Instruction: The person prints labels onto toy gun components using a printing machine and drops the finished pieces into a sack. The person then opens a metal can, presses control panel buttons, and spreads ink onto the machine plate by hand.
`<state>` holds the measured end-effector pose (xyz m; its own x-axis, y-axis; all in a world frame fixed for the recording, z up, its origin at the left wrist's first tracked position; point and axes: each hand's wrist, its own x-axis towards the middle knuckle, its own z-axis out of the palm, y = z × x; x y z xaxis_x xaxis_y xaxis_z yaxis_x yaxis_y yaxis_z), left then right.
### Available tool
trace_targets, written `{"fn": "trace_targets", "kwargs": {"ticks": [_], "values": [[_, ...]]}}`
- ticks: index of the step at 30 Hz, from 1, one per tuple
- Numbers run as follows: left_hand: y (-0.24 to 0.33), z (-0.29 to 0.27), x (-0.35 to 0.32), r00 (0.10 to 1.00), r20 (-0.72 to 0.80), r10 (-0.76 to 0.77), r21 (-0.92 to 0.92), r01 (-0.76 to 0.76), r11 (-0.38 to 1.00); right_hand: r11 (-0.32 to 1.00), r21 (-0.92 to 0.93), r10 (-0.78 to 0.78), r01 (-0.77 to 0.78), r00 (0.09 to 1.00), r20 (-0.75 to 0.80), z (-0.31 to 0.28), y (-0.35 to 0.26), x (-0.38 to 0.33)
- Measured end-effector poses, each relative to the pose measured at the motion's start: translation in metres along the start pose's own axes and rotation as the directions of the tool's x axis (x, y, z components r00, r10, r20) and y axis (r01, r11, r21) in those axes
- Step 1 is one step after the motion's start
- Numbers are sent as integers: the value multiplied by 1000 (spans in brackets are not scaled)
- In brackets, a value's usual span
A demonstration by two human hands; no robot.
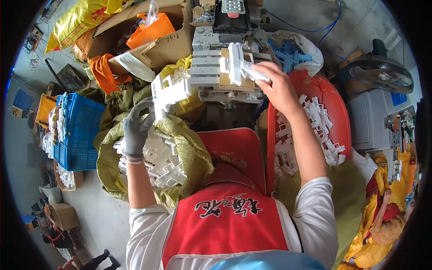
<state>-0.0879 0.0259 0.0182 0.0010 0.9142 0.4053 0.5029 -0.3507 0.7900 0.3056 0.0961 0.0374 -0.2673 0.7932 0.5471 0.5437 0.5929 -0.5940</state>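
My left hand (137, 128), in a grey glove, has its fingers closed at the edge of a white plastic toy pistol (171, 93). That piece hangs above an olive woven sack (191, 148) filled with similar white pieces (164, 168). My bare right hand (280, 90) grips the handle end of another white toy pistol (236, 65). Its body lies against the wooden block of a grey metal machine (204, 67) in front of me. The fingertips of the left glove are partly hidden by the piece.
At my right stands a red tub (335, 103) holding many white toy pistols. A bag of blue pieces (288, 54) lies behind it, near a black fan (380, 72). On the left are a blue crate (81, 135) and a cardboard box (168, 49). Another person's arm (381, 209) shows at far right.
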Motion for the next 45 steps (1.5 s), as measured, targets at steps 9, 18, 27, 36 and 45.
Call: {"fn": "trace_targets", "kwargs": {"ticks": [9, 18, 27, 36, 45], "values": [[-21, -17, -58, 971, -104, -214, -7, 214, 977, 998, 42, 37, -44, 989, 142, -29, 5, -12], [-48, -80, -126, 892, -147, -427, 49, 437, 898, 711, -339, 674, -616, 734, 80, -66, 189, -166], [-11, -110, -163, 915, -174, -364, 627, 388, 676, 93, 607, 723, -789, 472, 503, 42, 328, -259], [15, -98, -152, 893, -227, -390, 559, 447, 698, 679, -707, 534, -198, 794, 291, 31, 390, -273], [6, -56, -68, 988, -112, -103, 510, 146, 847, 718, -665, 603, -207, 662, 445, -55, 257, -260]]}}
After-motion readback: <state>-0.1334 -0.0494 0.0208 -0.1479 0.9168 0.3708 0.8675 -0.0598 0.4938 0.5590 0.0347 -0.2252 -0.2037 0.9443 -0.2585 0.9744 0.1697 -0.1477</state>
